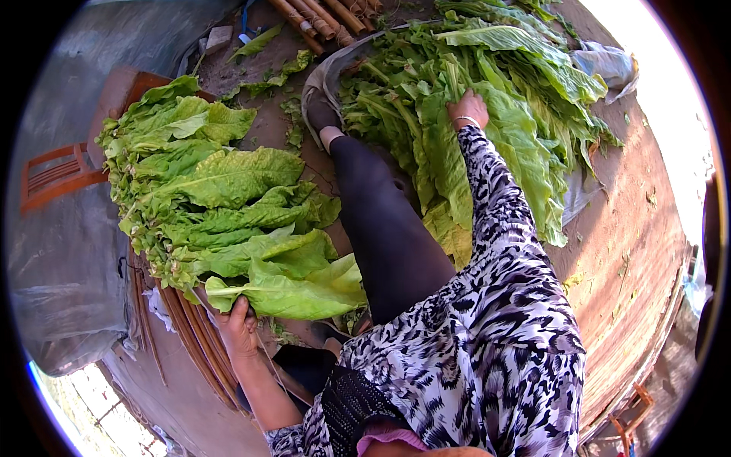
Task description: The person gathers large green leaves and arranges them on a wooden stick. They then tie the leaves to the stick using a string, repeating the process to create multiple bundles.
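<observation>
A large green leaf (302,291), which looks like tobacco, has its stem end pinched between the thumb and fingers of my left hand (239,331). A thin string (271,363) runs by that wrist. Beside it a thick row of similar leaves (228,177) hangs bunched, stem ends to the left. My right hand (468,109), with a bracelet at the wrist, rests on a big heap of loose green leaves (417,114), its fingers at the leaf stems. Whether it grips one of them cannot be made out.
Wooden poles (200,337) lie at the lower left, and more poles (325,20) at the top. A wooden chair (57,174) stands by plastic sheeting (63,274) on the left. My leg stretches between the row and the heap. A brick (219,39) and leaf scraps lie on the ground.
</observation>
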### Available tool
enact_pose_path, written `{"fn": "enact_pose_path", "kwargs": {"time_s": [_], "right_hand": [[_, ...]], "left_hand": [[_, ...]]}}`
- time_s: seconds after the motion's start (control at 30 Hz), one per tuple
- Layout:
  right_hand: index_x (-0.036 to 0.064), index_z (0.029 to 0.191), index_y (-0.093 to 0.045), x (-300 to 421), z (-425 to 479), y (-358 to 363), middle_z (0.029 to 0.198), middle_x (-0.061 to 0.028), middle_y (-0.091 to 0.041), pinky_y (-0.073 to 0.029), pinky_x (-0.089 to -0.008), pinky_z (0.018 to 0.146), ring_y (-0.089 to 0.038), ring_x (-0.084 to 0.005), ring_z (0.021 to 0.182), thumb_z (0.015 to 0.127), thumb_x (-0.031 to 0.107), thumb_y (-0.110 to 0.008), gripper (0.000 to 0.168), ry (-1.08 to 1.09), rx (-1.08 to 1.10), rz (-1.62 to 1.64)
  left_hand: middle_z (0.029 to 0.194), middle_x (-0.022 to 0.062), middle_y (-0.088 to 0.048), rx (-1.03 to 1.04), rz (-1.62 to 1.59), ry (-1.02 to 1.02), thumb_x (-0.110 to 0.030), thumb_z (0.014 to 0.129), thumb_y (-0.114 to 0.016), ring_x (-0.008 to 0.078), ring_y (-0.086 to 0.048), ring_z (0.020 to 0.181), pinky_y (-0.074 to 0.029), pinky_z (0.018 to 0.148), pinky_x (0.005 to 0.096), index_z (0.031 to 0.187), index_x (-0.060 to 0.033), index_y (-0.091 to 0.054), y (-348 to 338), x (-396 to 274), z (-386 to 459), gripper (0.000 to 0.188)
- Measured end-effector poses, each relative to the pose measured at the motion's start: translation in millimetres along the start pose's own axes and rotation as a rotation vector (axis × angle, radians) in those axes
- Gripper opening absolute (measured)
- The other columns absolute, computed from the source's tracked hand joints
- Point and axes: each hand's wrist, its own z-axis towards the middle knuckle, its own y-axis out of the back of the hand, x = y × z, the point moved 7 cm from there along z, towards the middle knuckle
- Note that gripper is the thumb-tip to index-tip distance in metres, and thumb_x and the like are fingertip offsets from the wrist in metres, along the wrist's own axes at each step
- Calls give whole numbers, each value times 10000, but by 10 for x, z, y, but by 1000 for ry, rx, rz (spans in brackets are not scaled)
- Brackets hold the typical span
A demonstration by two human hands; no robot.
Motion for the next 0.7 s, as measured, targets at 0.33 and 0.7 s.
{"fn": "enact_pose_path", "kwargs": {"time_s": [0.33, 0.7], "right_hand": [[-31, 1156, -527, 1069, -389, 955, 1023, -102, -619, -450, -259, 817, -571, -159, 909, 862, 231, -583, 397, 377, 405, 1271], [-27, 1223, -437, 2738, -4802, 817, 1119, -131, -534, -374, -293, 925, -480, -176, 1056, 885, 374, -534, 534, 1290, 1513, 801]], "left_hand": [[739, -20, -512, 43, -38, 0, -51, 763, -627, 30, -332, 409, -232, 339, 177, 1124, -113, -492, -107, -165, -64, 391], [580, -50, -464, 94, -143, -168, -136, 806, -617, 23, -339, 400, -228, 371, 182, 969, -48, -594, 75, -307, -249, 186]]}}
